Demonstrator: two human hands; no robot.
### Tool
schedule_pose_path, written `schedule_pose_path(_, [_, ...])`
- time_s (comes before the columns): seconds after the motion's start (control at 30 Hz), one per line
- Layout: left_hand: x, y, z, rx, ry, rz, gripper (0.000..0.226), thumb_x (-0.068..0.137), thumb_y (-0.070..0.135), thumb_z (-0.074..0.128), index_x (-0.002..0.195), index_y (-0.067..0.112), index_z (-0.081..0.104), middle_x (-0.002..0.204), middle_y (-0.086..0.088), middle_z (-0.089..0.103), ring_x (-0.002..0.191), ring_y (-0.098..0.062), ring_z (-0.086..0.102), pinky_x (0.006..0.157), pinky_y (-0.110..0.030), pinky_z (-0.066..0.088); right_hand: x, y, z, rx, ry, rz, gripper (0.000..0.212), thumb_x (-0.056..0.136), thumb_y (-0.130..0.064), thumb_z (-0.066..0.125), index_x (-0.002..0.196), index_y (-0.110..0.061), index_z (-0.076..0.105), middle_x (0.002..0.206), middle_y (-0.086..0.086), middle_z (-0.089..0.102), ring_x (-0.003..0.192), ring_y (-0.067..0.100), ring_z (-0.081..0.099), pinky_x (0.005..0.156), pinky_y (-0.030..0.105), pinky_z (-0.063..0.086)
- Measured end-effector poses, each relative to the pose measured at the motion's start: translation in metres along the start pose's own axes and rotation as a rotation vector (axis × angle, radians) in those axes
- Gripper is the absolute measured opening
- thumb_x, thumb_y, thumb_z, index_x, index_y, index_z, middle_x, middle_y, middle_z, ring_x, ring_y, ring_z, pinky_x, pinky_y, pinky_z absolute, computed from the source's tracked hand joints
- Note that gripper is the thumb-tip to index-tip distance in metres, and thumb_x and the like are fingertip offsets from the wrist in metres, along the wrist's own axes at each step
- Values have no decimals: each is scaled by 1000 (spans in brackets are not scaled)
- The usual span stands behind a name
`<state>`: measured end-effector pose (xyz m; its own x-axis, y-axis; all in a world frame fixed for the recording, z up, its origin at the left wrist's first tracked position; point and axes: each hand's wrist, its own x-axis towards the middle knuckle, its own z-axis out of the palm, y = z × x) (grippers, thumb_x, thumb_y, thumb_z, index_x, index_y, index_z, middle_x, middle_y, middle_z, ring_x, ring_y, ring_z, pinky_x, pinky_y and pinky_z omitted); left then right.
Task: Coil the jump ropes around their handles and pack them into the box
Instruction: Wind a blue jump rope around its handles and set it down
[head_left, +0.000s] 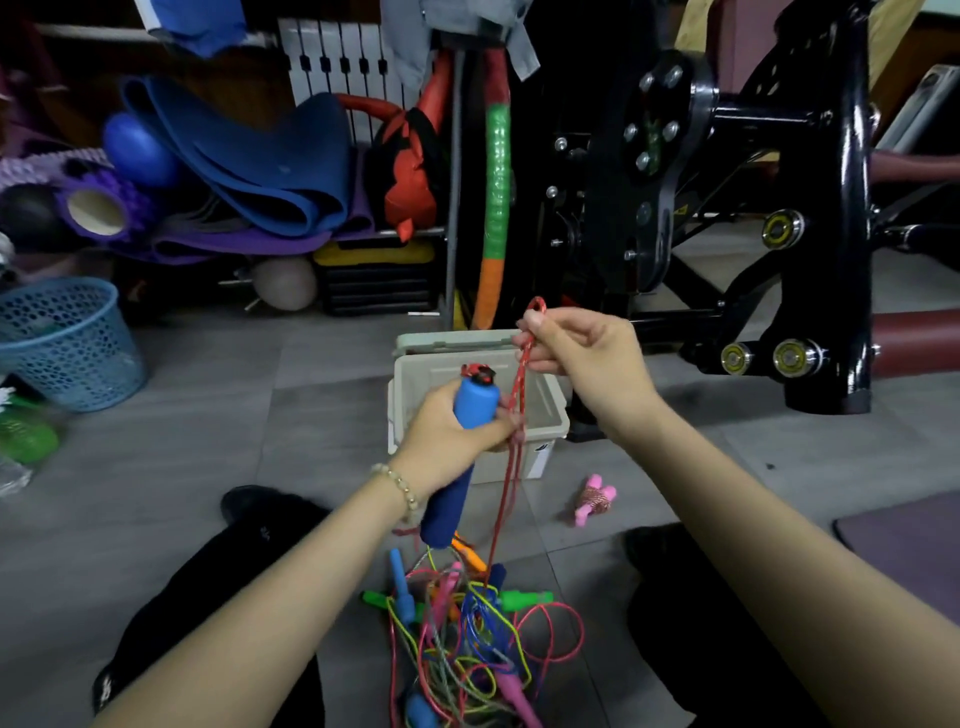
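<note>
The blue handle (477, 408) is gripped upright in the left hand (449, 439), fingers curled round it, so that it serves as a fixed core for winding. A loop of the red rope (521, 384) is pinched between thumb and fingers of the right hand (587, 358) and raised above the handle, so that the cord runs taut for a wrap. A darker handle seems to be held alongside, though this is unclear. The open box (553, 418) is set just behind, within reach. The tangled ropes (467, 639) are heaped on the floor below.
</note>
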<state>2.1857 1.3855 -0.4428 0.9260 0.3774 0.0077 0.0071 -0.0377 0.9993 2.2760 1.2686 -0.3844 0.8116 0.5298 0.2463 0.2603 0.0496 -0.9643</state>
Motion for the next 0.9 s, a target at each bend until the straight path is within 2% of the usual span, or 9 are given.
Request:
schedule_pose_path(0.1, [4,19,-4,-63,48,31,17,81,-3,69,80,10,58,68,0,69,62,-12,69,63,-26,59,-5,16,-1,113,-82,157,29,97,-36,43,99,-16,65,95,2,71,83,10,69,77,24,56])
schedule_pose_path(0.2, [12,44,-11,-198,127,66,18,80,-2,70,81,11,58,73,-4,68,64,-16,69,62,-27,58,-31,50,6,149,-298,280,40,91,-46,41,103,-16,65,94,-2,73,95,12,68,90,28,52])
schedule_pose_path(0.27, [18,60,-16,-267,153,105,20,80,-3,68,81,12,55,70,-2,69,60,-14,69,56,-23,56,-52,76,10,-86,-427,193,24,93,-27,53,103,-10,66,97,1,72,97,7,66,89,23,51])
schedule_pose_path(0.33, [22,72,-19,-304,172,140,19,82,-2,67,81,13,54,69,0,71,61,-14,69,56,-24,57,-63,95,8,-312,-474,101,16,93,-12,56,97,-3,68,95,7,71,91,13,66,88,29,52])
schedule_pose_path(0.43, [26,71,-23,-337,171,150,9,86,13,66,90,12,58,82,-1,74,74,-17,71,61,-24,56,-58,90,6,-317,-376,85,15,92,-11,58,83,-11,70,75,-5,72,71,7,64,73,24,54])
schedule_pose_path(0.53, [19,44,-27,-317,66,70,32,80,34,64,103,10,63,99,0,73,91,-19,71,76,-29,57,-46,60,9,-81,-185,86,16,90,-5,58,79,-11,68,65,-9,71,61,2,64,64,17,54])
schedule_pose_path(0.63, [1,-4,-20,-117,-65,-33,21,74,34,70,91,22,69,93,4,74,94,-20,68,92,-40,51,-31,30,7,65,-31,12,14,90,-5,57,81,-8,68,64,-5,71,58,5,65,61,17,54])
schedule_pose_path(0.73, [-8,-31,-14,-10,-41,-45,13,77,10,76,79,15,63,73,6,70,76,-18,65,82,-38,53,-17,13,2,131,57,-17,15,92,-10,56,82,-7,67,68,-3,73,59,6,65,61,17,54])
schedule_pose_path(0.9, [-4,-16,-14,-101,13,-31,18,78,-4,70,81,9,58,72,-5,68,64,-15,68,64,-25,58,-14,21,-3,159,66,8,16,95,-18,52,93,-12,66,83,-1,73,76,7,68,69,18,54])
